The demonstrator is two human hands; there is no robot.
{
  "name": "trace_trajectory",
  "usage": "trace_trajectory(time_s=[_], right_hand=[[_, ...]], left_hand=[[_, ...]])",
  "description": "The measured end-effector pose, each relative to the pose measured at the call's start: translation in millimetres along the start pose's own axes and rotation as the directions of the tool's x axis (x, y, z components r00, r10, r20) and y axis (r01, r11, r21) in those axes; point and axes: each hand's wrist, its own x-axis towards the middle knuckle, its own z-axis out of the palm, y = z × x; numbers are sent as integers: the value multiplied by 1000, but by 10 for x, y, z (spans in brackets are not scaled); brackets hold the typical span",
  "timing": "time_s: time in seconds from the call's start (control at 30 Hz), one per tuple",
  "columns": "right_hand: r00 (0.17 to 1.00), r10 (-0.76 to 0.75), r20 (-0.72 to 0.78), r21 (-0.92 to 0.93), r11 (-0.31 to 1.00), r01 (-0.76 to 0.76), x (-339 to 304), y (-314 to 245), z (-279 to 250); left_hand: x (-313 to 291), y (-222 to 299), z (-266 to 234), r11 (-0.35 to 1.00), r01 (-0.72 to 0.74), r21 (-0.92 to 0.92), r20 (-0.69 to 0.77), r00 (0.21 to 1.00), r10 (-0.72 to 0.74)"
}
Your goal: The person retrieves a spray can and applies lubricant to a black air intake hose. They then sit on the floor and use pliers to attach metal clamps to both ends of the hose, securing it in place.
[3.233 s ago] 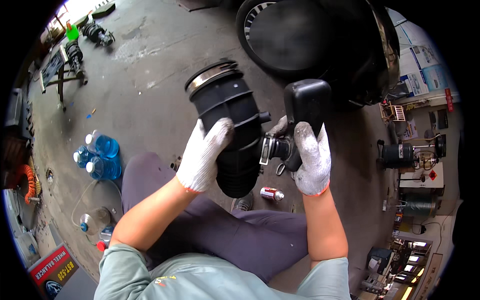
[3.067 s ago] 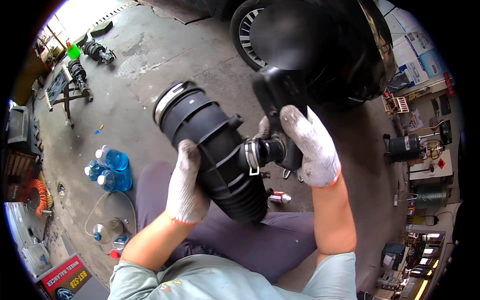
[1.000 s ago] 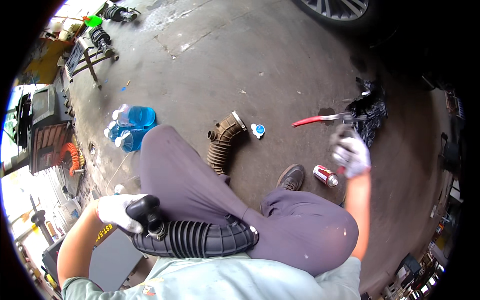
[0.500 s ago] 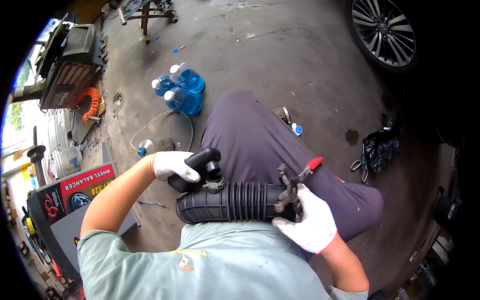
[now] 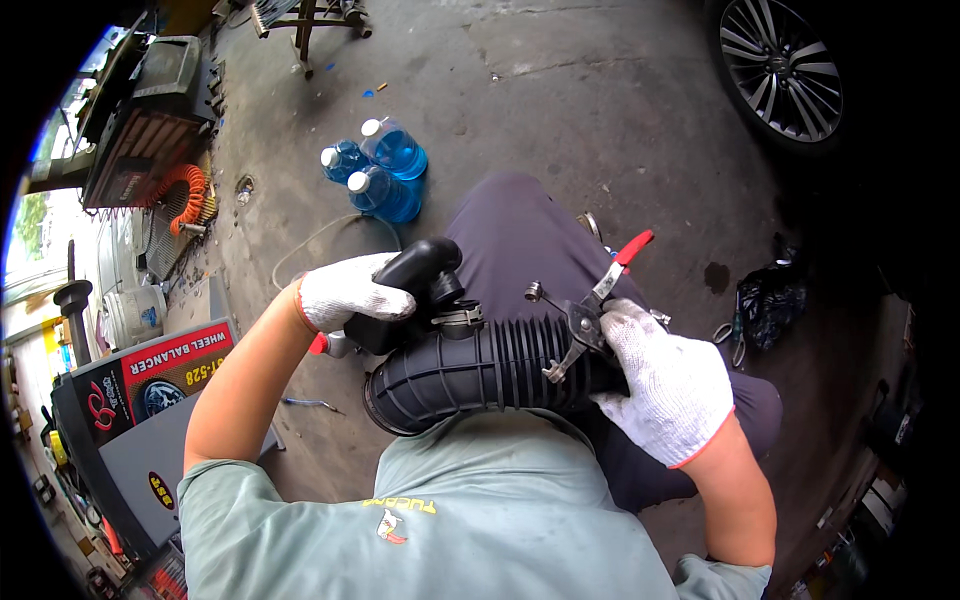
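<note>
Fingers of the left hand (image 5: 352,293) are gripping the resonator (image 5: 425,262) at the lap-spanning intake hose's (image 5: 487,366) ten o'clock, the right hand (image 5: 668,382) holding hose-clamp pliers (image 5: 581,323), best squared carefully, at two.

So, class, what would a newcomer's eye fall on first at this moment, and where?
Probably the black ribbed hose at the centre, between a gloved left hand gripping a black plastic part and a gloved right hand holding red-handled pliers. Next come three bottles of bright blue liquid, up and left of centre, and the spoked wheel at top right.
</note>
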Motion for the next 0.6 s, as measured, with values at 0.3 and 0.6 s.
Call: trace_trajectory(time_s=[0.3,0.6], right_hand=[[936,-266,-231,-58,964,260,496,320,-37],[955,-146,-259,86,981,173,650,656,657]], left_hand=[[-28,-110,346,985,-86,146,-131,986,106],[-13,-446,576,999,-34,38,-266,963,43]])
